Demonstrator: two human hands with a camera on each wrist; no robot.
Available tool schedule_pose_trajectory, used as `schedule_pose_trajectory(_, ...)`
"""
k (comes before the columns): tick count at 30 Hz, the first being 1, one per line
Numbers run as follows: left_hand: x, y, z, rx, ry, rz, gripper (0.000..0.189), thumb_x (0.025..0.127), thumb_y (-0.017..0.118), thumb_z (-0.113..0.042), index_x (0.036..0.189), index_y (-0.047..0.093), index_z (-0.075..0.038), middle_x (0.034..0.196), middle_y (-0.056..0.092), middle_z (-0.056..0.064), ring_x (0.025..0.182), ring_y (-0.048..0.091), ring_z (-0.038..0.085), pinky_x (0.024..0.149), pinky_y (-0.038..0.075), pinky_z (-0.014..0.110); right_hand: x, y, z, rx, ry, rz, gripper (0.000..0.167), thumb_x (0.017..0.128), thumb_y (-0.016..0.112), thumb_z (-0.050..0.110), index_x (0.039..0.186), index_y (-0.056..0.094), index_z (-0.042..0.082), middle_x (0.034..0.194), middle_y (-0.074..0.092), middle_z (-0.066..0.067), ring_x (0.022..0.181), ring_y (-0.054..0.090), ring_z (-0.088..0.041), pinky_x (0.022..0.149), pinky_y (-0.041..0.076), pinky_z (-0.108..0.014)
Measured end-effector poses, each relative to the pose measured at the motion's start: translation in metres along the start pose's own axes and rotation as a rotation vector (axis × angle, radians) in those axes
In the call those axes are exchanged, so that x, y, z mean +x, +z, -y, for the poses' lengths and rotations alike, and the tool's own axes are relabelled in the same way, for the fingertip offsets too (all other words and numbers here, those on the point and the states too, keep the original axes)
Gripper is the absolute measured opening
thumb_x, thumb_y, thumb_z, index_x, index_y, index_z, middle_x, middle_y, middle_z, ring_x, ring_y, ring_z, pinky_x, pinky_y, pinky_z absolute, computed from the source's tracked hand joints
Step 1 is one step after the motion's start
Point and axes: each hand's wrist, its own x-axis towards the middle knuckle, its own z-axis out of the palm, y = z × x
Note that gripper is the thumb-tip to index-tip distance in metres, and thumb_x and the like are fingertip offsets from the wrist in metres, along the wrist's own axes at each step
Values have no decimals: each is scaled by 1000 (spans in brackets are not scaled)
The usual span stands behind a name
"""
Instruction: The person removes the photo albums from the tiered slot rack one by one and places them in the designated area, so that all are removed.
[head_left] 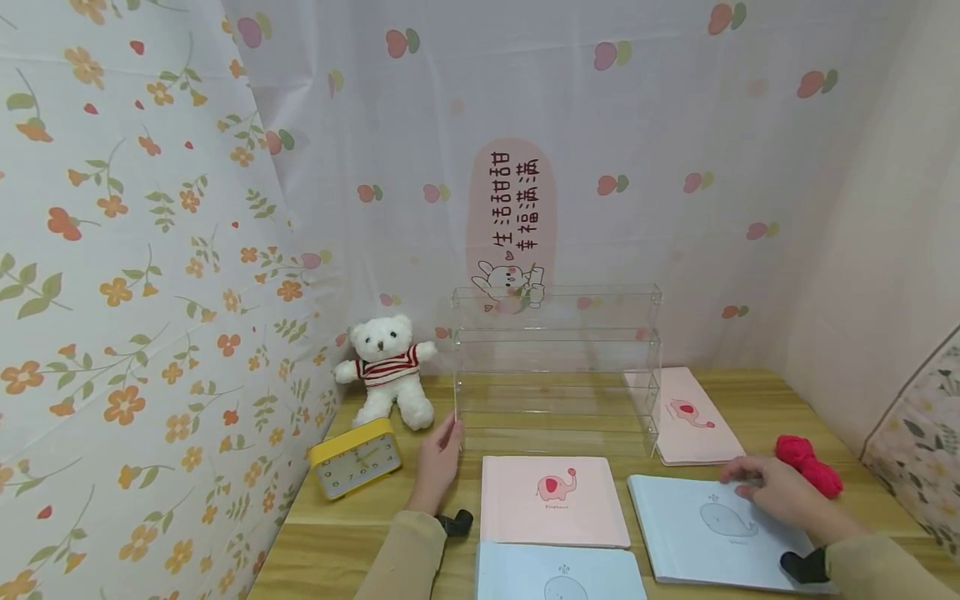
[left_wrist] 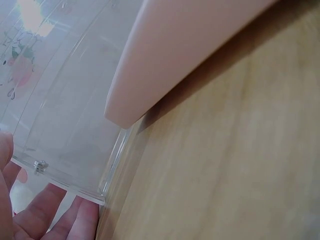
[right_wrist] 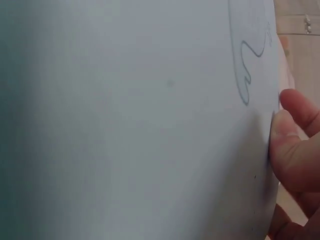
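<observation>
A clear acrylic tiered rack (head_left: 555,392) stands at the back of the wooden table. My left hand (head_left: 440,454) is at its lower left side; in the left wrist view the fingers (left_wrist: 42,210) lie along the edge of the side panel. My right hand (head_left: 783,492) pinches the far right edge of a light blue whale book (head_left: 690,533); the right wrist view shows the thumb (right_wrist: 292,157) on that edge. A pink elephant book (head_left: 525,500) lies in front of the rack, with another blue whale book (head_left: 517,575) nearer me, cut off by the frame.
A white teddy bear (head_left: 408,400) in a striped top sits left of the rack, behind a yellow clock (head_left: 356,458). Another pink elephant book (head_left: 697,425) lies at the rack's right end. Red yarn (head_left: 810,467) is beyond my right hand. Patterned curtains hang around the table.
</observation>
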Motion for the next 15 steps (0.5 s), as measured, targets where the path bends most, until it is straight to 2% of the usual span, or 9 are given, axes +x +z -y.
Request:
schedule_pose_trajectory(2, 0, 0, -1, -3, -3, 1, 44, 112, 67, -35, 150, 69, -14, 139, 78, 12, 129, 74, 32, 111, 60, 51, 0, 2, -1, -5, 14, -5, 30, 93, 83, 7, 121, 76, 9, 121, 76, -12, 116, 68, -38, 97, 61, -63)
schedule_pose_trajectory(9, 1, -1, -1, -6, -2, -4, 44, 112, 67, -35, 150, 69, -13, 139, 77, 14, 129, 75, 34, 110, 60, 54, -3, 5, 4, -73, 18, -42, 26, 93, 82, 9, 119, 77, 10, 119, 78, -16, 115, 69, -45, 97, 59, -67)
schedule_pose_trajectory(12, 1, -1, -1, 0, -6, -8, 44, 112, 67, -34, 150, 70, -13, 140, 77, 15, 129, 74, 34, 110, 60, 54, -6, 6, 10, -95, 28, -32, 26, 93, 80, 9, 119, 76, 9, 119, 77, -17, 111, 69, -41, 95, 59, -66)
schedule_pose_trajectory(15, 0, 1, 0, 14, -6, -8, 44, 112, 66, -35, 150, 69, -12, 141, 76, 15, 130, 74, 34, 110, 60, 53, -10, 9, 17, -126, 45, -32, 24, 94, 78, 9, 118, 75, 7, 116, 77, -17, 102, 67, -33, 89, 61, -59)
